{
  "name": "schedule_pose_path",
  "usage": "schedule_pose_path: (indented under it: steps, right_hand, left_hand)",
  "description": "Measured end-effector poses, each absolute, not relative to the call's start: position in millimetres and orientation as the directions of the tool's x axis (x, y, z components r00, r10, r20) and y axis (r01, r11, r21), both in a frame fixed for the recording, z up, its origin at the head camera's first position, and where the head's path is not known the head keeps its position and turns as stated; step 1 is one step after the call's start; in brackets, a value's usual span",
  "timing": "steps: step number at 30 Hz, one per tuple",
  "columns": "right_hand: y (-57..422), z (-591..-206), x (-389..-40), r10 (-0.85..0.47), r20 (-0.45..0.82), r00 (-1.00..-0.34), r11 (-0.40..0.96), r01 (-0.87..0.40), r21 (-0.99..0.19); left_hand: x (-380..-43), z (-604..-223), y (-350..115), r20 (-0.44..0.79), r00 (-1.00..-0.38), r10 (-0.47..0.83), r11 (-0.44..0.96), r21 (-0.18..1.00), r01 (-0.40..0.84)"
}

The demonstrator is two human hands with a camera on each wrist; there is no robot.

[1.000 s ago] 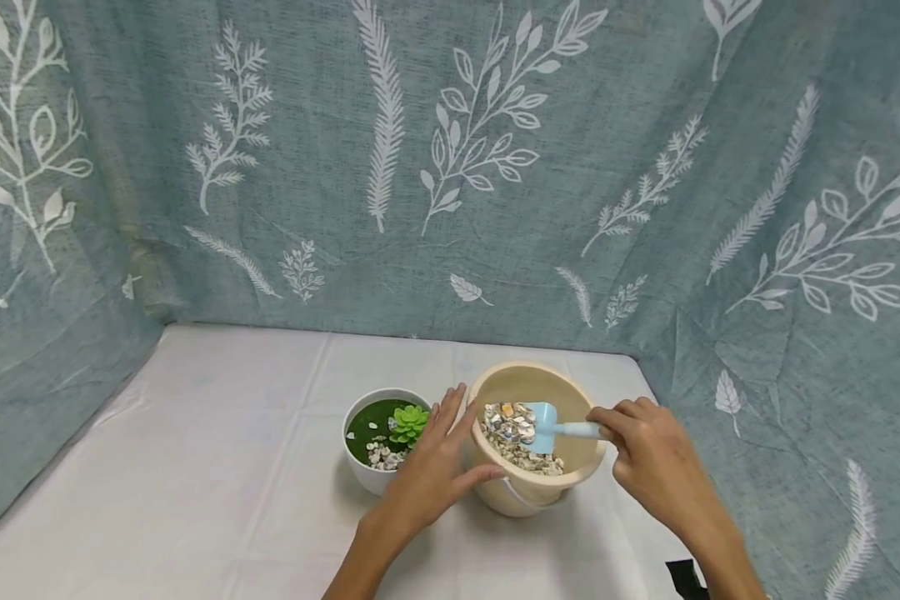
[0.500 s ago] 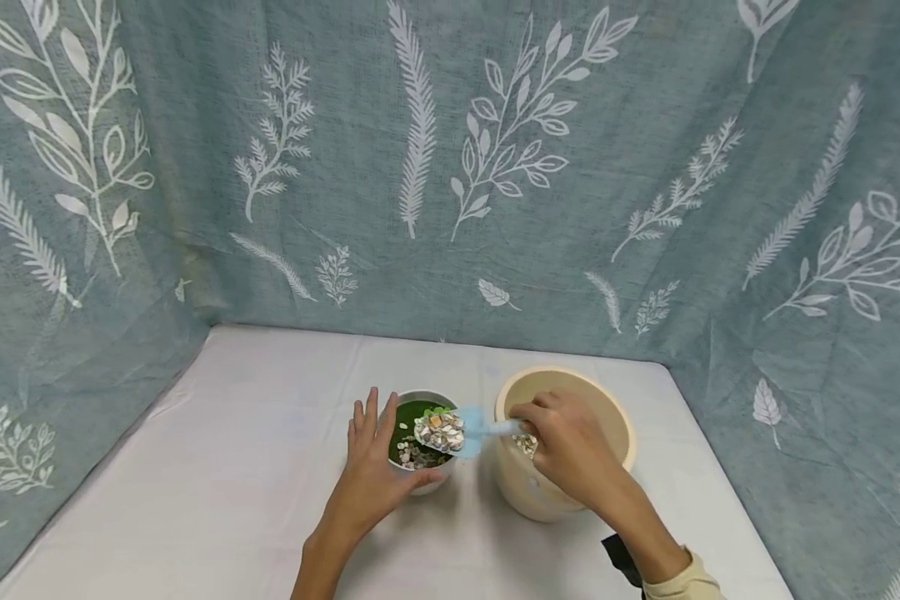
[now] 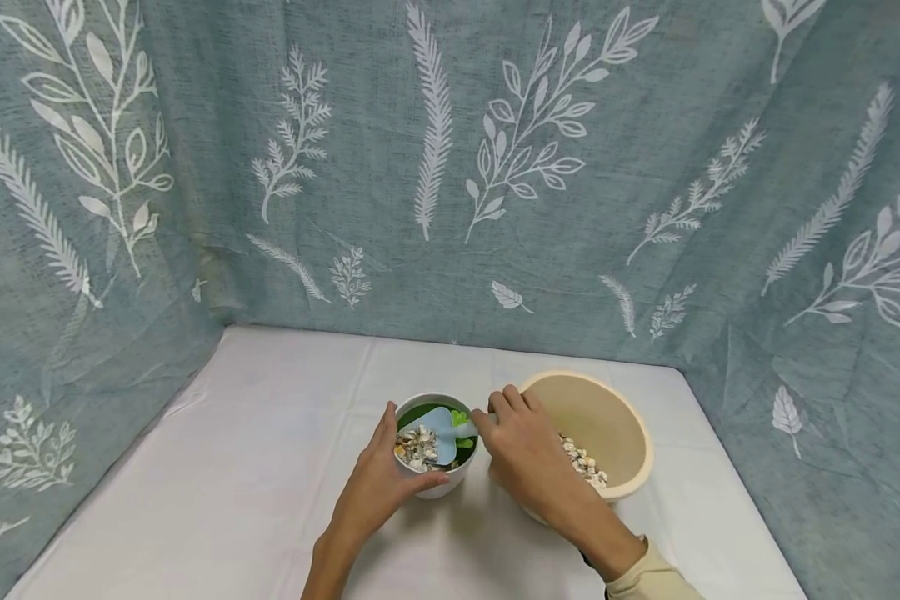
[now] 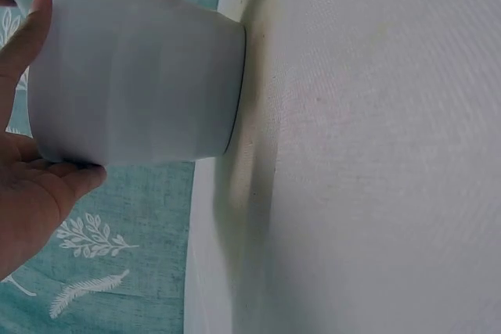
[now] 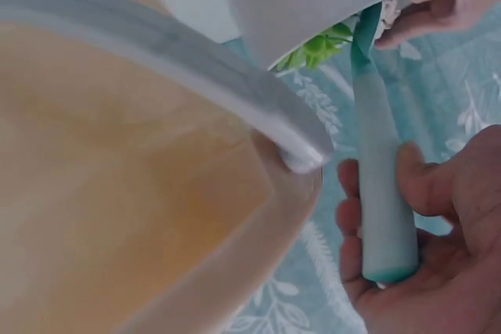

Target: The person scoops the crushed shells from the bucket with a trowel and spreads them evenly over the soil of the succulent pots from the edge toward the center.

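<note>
My right hand point(image 3: 528, 450) grips the handle of a light blue hand shovel point(image 3: 441, 435), its blade tilted inside a white flowerpot point(image 3: 438, 486). Pebbles point(image 3: 418, 450) lie in the pot at the blade's front edge. A green succulent point(image 3: 461, 425) shows partly behind the shovel, over a dark green surface. With thumb and fingers spread round the pot near its rim, my left hand point(image 3: 375, 479) holds it from the left. In the left wrist view the white flowerpot point(image 4: 141, 76) stands upright on the cloth. The right wrist view shows fingers curled round the shovel handle point(image 5: 383, 177).
A cream bucket point(image 3: 630, 417) with more pebbles point(image 3: 583, 462) in it stands just right of the pot, under my right forearm. White cloth point(image 3: 270, 433) covers the table. A blue-green leaf-patterned curtain point(image 3: 390, 208) closes off the back and sides.
My right hand has carried the loaded shovel left from the bucket to the pot and tilted it there. My left hand has moved from beside the bucket to the pot's rim.
</note>
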State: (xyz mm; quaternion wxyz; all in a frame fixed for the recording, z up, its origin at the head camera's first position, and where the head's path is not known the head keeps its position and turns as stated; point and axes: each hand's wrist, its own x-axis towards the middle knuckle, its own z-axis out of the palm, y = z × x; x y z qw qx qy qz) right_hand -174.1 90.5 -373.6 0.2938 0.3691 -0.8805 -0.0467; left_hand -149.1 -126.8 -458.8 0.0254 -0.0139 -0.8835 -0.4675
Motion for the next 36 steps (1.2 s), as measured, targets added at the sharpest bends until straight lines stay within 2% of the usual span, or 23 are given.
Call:
schedule_pose_path:
  steps: [8,16,19,23,27,31,36]
  right_hand:
    - [84.7,-377.5,-178.7,-0.709,0.584,-0.396,0.686,-0.580,0.440]
    - [82.8,-383.2,-179.1,-0.739,0.606,-0.295,0.648,-0.557,0.520]
    - [84.3,-383.8,-177.6,-0.735,0.631,-0.247,0.643,-0.547,0.535]
    - [88.7,-380.8,-175.7,-0.692,0.689,-0.217,0.670,-0.549,0.500]
    - [99.6,-374.4,-170.0,-0.600,0.748,-0.283,0.740,-0.551,0.385]
    - [122.6,-364.6,-165.5,-0.475,0.786,-0.396,0.800,-0.566,0.198]
    - [162.7,-356.4,-163.4,-0.385,0.770,-0.509,0.842,-0.535,0.068]
  left_hand:
    - [-150.6,-459.4,-124.3,0.068,-0.998,0.001,0.564,0.824,0.056]
    - [-148.9,-460.5,-124.6,0.035,-0.999,0.013,0.556,0.830,0.036]
    - [-148.0,-461.2,-124.0,0.022,-1.000,0.022,0.545,0.838,0.031]
    - [-148.1,-462.2,-122.6,0.034,-0.999,0.023,0.543,0.839,0.041]
    - [-147.5,-464.2,-122.1,0.037,-0.999,0.015,0.555,0.831,0.039]
    - [-148.2,-464.3,-122.1,0.036,-0.999,0.013,0.563,0.826,0.037]
    - [-148.3,-460.9,-125.7,0.036,-0.999,0.007,0.570,0.821,0.033]
